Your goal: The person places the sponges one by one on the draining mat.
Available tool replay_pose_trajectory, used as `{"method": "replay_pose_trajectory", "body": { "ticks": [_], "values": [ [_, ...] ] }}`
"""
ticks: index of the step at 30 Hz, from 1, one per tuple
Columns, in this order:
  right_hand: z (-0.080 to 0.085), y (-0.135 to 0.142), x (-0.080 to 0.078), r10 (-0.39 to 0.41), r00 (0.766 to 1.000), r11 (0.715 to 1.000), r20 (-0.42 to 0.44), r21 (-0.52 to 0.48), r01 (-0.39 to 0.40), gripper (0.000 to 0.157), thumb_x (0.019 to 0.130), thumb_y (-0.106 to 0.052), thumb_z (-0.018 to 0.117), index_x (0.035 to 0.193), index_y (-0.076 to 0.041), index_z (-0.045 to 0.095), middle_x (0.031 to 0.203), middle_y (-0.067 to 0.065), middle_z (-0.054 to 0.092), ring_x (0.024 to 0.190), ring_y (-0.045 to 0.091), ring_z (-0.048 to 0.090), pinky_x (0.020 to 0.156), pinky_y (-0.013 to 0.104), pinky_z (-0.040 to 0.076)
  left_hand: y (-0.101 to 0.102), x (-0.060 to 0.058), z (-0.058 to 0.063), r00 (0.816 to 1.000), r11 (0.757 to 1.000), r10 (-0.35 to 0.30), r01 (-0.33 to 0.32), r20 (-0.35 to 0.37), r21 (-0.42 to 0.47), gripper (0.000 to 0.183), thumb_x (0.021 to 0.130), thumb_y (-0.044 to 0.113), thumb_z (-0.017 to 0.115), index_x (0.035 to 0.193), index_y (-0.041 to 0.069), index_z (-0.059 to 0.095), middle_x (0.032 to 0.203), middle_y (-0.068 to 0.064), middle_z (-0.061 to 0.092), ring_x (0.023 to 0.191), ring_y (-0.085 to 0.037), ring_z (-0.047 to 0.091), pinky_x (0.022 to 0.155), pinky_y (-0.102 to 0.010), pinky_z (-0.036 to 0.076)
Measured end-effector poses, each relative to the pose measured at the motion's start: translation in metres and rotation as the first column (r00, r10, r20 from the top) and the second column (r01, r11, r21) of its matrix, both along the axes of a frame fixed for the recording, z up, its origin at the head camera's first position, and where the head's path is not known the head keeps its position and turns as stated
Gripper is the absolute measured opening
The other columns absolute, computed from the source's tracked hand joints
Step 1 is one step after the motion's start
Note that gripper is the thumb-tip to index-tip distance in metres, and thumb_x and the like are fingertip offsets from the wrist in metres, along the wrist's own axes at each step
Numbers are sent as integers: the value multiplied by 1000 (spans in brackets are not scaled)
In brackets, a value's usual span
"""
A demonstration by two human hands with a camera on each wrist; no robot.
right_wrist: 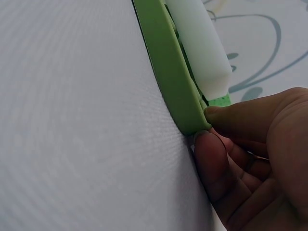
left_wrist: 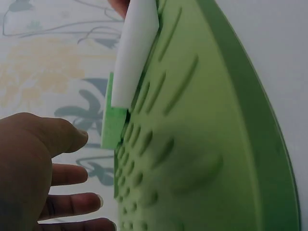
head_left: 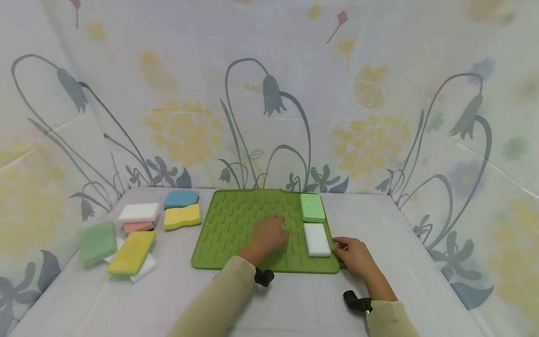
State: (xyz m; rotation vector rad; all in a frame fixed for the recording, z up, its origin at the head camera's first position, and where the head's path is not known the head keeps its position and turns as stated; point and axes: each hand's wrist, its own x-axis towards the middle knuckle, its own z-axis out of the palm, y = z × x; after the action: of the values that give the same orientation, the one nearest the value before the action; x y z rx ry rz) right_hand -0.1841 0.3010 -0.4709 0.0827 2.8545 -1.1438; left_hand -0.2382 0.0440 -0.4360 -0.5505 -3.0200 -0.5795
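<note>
A green ridged silicone mat [head_left: 248, 229] lies flat on the table. Along its right side are a light green sponge [head_left: 313, 207] and, nearer to me, a white sponge [head_left: 317, 239]. My left hand [head_left: 269, 234] hovers over the middle of the mat; its fingers are extended and hold nothing, as the left wrist view also shows. At the mat's right edge, beside the white sponge, my right hand [head_left: 355, 255] pinches the rim. The right wrist view shows the thumb [right_wrist: 226, 118] against the rim's upper side and a fingertip just under it.
To the left of the mat lie a blue sponge [head_left: 181, 199] and a wavy yellow sponge [head_left: 183, 217]. Farther left, a white sponge [head_left: 139, 212] rests on a pink one [head_left: 139, 226]. A green sponge [head_left: 98, 242] and a yellow sponge [head_left: 132, 252] overlap white pieces. Patterned cloth [head_left: 269, 135] stands behind.
</note>
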Motion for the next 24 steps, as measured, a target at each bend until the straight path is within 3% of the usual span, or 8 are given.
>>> {"method": "replay_pose_trajectory", "body": {
  "ticks": [6,12,16,24],
  "values": [
    [2,0,-2,-8,1000,1000,0,-6,8,41,92,-15,61,130,-1,59,104,12,66,72,12,62,56,27,54,-28,-4,1,1000,1000,-15,15,-17,4,44,96,35,55,131,9,58,130,-13,60,107,-30,64,84,-44,54],
    [2,0,0,-7,1000,1000,-2,-8,7,40,92,-14,61,130,0,58,105,13,65,73,13,62,57,27,54,-53,-9,0,997,999,-48,50,-56,20,41,96,32,57,129,7,59,130,-13,60,117,-31,59,96,-47,49],
    [1,1,0,-7,1000,1000,-1,3,7,40,92,-14,60,130,0,58,105,12,66,71,12,62,57,28,54,-69,-12,-1,994,997,-65,68,-94,27,39,95,29,58,126,6,61,126,-12,62,117,-32,59,97,-47,48],
    [-3,0,-1,-9,1000,1000,5,21,9,41,93,-15,61,131,-2,58,104,10,66,66,12,61,56,28,52,-102,-12,4,990,999,-19,23,-140,27,36,95,28,60,122,5,63,120,-16,63,111,-34,61,94,-51,48]
  ]
}}
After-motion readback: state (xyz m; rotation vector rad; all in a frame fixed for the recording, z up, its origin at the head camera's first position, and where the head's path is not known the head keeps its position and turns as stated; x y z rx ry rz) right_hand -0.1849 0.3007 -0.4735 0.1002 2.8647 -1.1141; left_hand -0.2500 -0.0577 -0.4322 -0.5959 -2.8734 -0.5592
